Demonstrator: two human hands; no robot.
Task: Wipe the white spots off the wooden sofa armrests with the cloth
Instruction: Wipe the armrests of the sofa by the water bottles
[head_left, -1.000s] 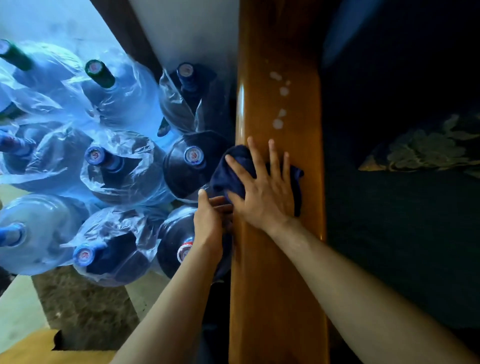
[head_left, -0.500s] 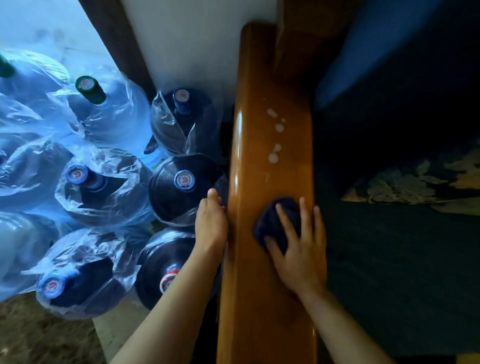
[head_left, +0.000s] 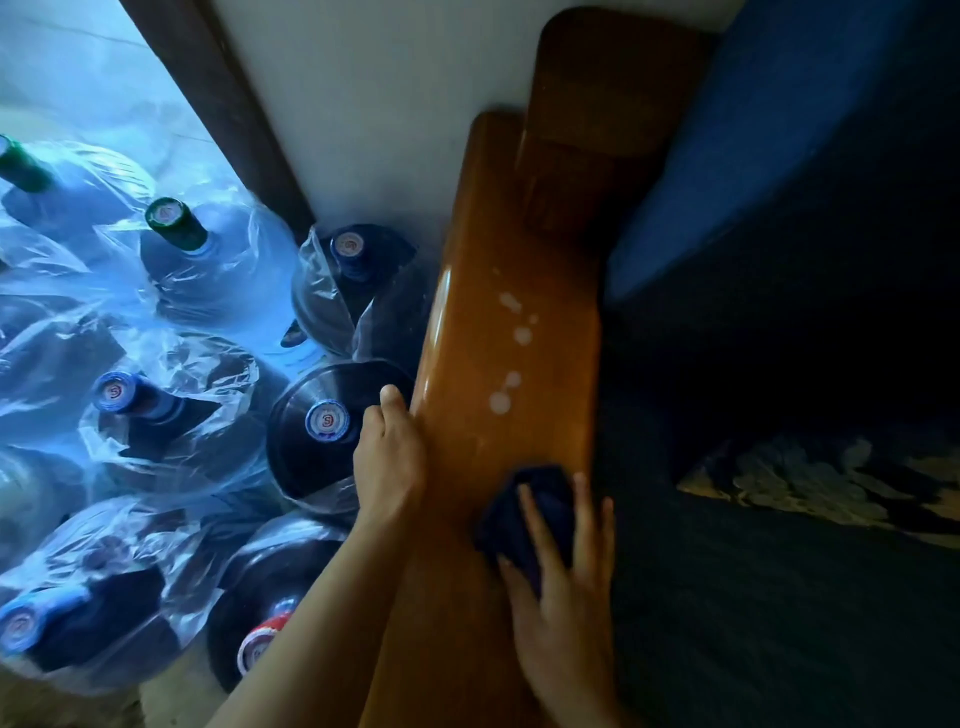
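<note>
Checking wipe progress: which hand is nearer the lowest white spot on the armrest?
Right hand, pressing dark blue cloth just below the lowest white spot; left hand is at the armrest's outer edge.

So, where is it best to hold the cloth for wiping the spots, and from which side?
Probably from above, palm flat on the bunched middle of the cloth, as the right hand does now. The armrest top is flat and the white spots lie farther along it, so pushing forward should reach them.
</note>
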